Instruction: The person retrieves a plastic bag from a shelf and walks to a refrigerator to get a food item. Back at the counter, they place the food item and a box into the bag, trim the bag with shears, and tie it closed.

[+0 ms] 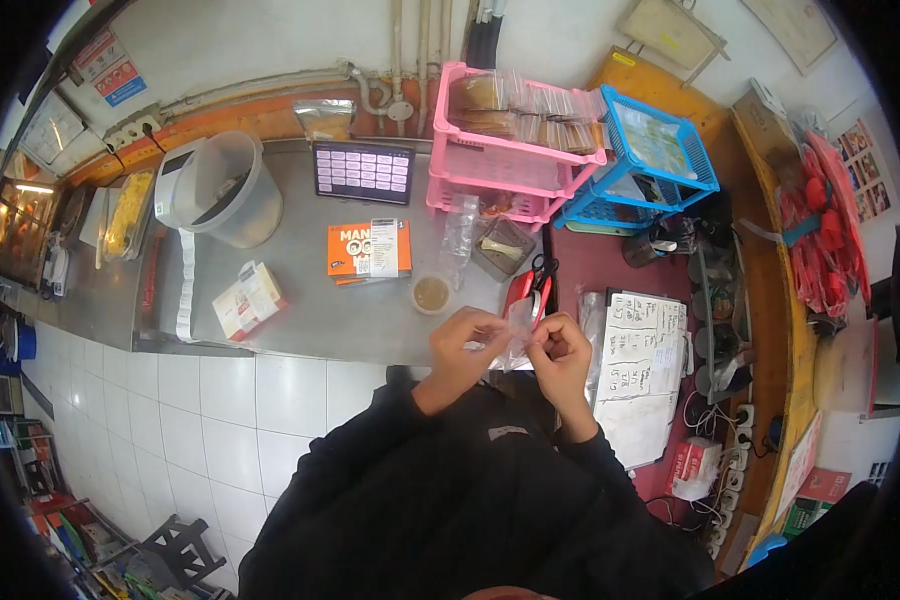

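Between my two hands, at the front edge of the metal counter, is a small clear plastic bag [519,326]. My left hand [462,350] pinches one side of it, thumb against fingers. On the opposite side my right hand [562,357] grips it with closed fingertips. Just beyond the bag lie scissors [543,272] with dark handles, beside something red. A round tub [431,293] with brownish contents stands near my left hand. Behind that tub are orange boxes [362,250] with a printed label on top.
A tablet [363,173] leans at the back. Pink baskets [515,150] hold many flat packets, next to blue baskets [660,140]. To the left stand a large clear bucket [235,195] and a small white box [249,302]. A written whiteboard [638,385] lies at right.
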The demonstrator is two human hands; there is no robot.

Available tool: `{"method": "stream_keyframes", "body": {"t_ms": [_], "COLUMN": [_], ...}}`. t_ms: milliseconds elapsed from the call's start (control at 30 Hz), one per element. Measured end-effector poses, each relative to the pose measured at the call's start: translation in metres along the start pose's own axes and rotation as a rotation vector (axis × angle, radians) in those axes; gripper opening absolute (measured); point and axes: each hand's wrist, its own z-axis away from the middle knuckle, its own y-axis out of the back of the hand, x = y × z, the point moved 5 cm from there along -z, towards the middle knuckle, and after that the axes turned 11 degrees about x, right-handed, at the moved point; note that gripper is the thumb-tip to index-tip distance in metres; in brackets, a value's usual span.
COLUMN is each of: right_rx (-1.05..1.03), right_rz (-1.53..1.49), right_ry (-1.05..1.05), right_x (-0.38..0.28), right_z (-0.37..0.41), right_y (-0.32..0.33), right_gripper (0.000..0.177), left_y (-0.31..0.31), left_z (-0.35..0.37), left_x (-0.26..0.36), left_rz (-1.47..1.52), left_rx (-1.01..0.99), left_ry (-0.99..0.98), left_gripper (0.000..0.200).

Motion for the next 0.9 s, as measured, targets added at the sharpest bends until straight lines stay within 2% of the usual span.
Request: {"method": "stream_keyframes", "body": {"t_ms": [100, 200, 400, 600, 700, 800, 900], "right_rx": [-0.006, -0.054, -0.051, -0.034, -0.120, -0.052, 0.040], "right_rz": [-0.018, 0.020, 0.003, 0.088, 0.413, 0.411, 0.329], "right_ry": [-0.003, -0.027, -0.040, -0.075, 0.077, 0.181, 0.163], "right_x": [0.006, 0.008, 0.011, 0.018, 0.010, -0.008, -0.009], "right_z": [0.003, 0.008, 0.008, 0.000, 0.003, 0.008, 0.004], "right_y": [-0.002, -0.009, -0.011, 0.003, 0.004, 0.005, 0.022], "right_gripper": [0.013, 0.012, 0.019, 0.025, 0.027, 0.028, 0.031], "left_y": [0.005, 0.000, -0.009, -0.015, -0.001, 0.012, 0.031], "left_z": [-0.002, -0.003, -0.005, 0.009, -0.004, -0.022, -0.033], "left_x": [-0.001, 0.007, 0.018, -0.005, -0.005, 0.009, 0.001], "left_rz": [-0.074, -0.096, -0.084, 0.023, -0.203, -0.322, -0.272], "left_rx": [-0.033, -0.078, -0.270, -0.547, -0.446, -0.288, -0.058], "left_ry": [0.077, -0.065, -0.077, -0.112, -0.133, -0.167, -0.140], "left_gripper": [0.020, 0.014, 0.029, 0.044, 0.047, 0.044, 0.039]}}
